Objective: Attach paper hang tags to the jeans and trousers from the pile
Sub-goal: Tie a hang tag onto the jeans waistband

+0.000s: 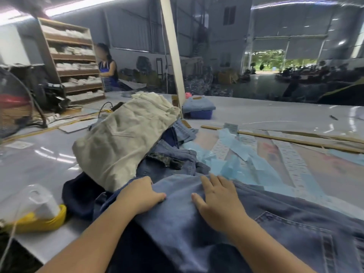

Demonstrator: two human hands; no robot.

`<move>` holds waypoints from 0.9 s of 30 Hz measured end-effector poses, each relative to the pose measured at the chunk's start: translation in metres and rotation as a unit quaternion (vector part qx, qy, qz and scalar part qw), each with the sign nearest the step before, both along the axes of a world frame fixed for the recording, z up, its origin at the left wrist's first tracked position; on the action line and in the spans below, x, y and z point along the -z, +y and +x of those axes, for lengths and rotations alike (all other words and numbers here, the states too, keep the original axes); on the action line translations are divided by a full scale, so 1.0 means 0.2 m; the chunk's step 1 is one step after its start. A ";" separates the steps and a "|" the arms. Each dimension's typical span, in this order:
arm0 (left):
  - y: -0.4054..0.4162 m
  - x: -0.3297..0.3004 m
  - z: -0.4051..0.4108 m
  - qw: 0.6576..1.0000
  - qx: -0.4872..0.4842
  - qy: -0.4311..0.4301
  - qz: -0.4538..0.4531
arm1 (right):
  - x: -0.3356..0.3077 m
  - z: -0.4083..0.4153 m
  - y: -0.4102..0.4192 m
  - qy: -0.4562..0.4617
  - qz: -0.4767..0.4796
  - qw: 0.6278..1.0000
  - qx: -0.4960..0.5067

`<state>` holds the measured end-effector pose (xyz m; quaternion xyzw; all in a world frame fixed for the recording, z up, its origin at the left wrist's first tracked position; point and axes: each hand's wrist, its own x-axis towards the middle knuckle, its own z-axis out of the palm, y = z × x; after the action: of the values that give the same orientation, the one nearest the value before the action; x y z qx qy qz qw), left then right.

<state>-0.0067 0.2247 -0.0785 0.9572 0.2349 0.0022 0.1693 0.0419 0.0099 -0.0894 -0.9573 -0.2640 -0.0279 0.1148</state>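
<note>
Left hand (142,194) and right hand (217,201) rest flat on blue jeans (256,229) beside a pile (126,138).

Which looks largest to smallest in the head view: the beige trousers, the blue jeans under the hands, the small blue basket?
1. Blue jeans: largest, though nearest to the camera, so partly inflated.
2. Beige trousers.
3. Small blue basket: smallest, but farthest away.
</note>
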 end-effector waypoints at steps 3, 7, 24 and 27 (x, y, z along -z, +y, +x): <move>0.00 -0.11 -0.04 0.988 0.010 -0.088 -0.127 | 0.02 0.04 0.00 -0.007 0.036 0.999 -0.001; -0.04 -0.33 -0.10 0.881 0.091 -0.247 -0.392 | -0.01 0.07 0.04 -0.044 0.151 0.987 -0.021; 0.11 0.01 -0.22 0.994 -0.073 -0.032 -0.074 | 0.11 0.00 0.16 0.015 -0.056 0.986 -0.158; -0.03 0.04 -0.15 0.978 -0.058 -0.049 0.195 | 0.06 -0.01 0.06 0.020 -0.036 0.992 -0.122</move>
<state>-0.0375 0.2189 -0.0856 0.9552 0.2768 0.1045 -0.0098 0.0407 0.0226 -0.1009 -0.9218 -0.3773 0.0148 0.0878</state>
